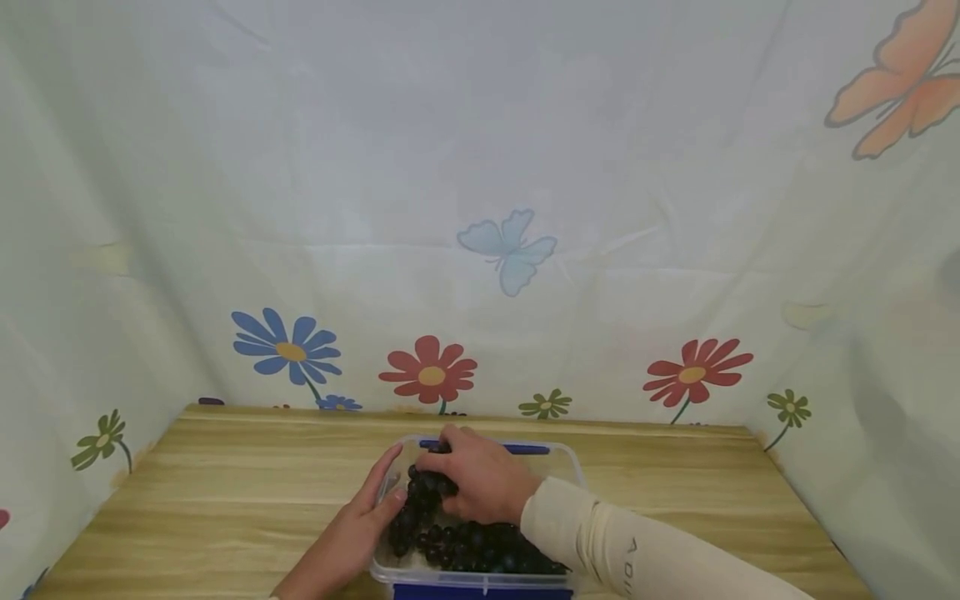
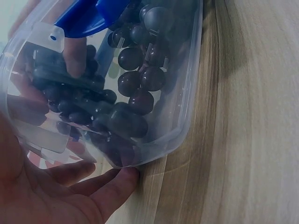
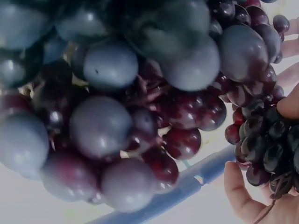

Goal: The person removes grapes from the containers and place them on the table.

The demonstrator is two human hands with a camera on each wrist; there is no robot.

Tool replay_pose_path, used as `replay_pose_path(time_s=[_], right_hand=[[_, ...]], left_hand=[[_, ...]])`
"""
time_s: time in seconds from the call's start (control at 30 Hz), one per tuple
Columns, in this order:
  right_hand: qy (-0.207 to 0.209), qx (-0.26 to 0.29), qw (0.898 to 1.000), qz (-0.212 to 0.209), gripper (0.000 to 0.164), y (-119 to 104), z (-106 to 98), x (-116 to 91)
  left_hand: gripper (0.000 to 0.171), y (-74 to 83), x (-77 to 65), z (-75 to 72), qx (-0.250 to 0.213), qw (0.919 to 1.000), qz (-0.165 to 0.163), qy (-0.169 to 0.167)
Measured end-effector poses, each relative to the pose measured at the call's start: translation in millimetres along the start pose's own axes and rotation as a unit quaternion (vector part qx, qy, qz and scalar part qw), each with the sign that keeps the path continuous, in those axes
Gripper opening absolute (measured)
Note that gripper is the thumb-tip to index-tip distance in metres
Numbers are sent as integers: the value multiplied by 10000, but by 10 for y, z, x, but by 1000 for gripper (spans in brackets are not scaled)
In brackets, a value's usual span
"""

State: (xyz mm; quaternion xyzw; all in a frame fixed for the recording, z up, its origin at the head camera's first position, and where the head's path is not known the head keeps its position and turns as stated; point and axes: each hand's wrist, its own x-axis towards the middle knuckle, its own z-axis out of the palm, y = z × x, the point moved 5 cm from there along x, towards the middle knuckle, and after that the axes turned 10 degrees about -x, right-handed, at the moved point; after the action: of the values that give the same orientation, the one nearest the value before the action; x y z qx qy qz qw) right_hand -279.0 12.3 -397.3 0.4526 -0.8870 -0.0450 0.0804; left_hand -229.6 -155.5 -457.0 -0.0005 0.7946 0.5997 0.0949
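A clear plastic container (image 1: 381,574) holds bunches of dark grapes (image 1: 480,546). My left hand (image 1: 348,529) grips its left side, thumb at the rim. In the left wrist view the fingers of that hand (image 2: 88,191) lie along the outside of the container (image 2: 180,135), with grapes (image 2: 140,84) showing through the wall. My right hand (image 1: 483,473) reaches into the left part of the container and holds a bunch of dark grapes (image 1: 433,482). The right wrist view shows that bunch (image 3: 268,144) with its stem among the fingers, and larger-looking grapes (image 3: 100,126) close to the camera.
Blue clips run along the container's front (image 1: 480,592) and back (image 1: 528,449). It stands on a wood-grain table (image 1: 262,467). A pale cloth (image 1: 390,150) with printed flowers and butterflies hangs behind the table and at both sides.
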Motion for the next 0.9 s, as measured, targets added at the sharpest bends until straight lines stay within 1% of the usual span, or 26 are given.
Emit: replay_pose_path(time_s=[0.13,0.23,0.37,0.5,0.8,0.9], right_hand=[[58,-496,9985,-244,52,-42,-54,-10],[53,-735,9964,-422,53,-68,-85,-22],[42,-981,9938,-514,52,-91,-115,-43],[73,-1245,9906,-564,47,-107,-147,-56],[-205,-1451,9867,-699,45,-95,-315,-80],[-264,-1504,9852,-783,45,-82,-372,-89]], left_hand=[[64,-8,12,-1,48,10000,-61,19],[64,-17,25,-2,59,9999,-135,3],[64,-26,31,-1,-20,9999,-162,-33],[65,-43,35,-1,35,9999,-164,-19],[63,-36,22,11,70,9999,-128,4],[65,-46,16,19,33,9998,-204,-4]])
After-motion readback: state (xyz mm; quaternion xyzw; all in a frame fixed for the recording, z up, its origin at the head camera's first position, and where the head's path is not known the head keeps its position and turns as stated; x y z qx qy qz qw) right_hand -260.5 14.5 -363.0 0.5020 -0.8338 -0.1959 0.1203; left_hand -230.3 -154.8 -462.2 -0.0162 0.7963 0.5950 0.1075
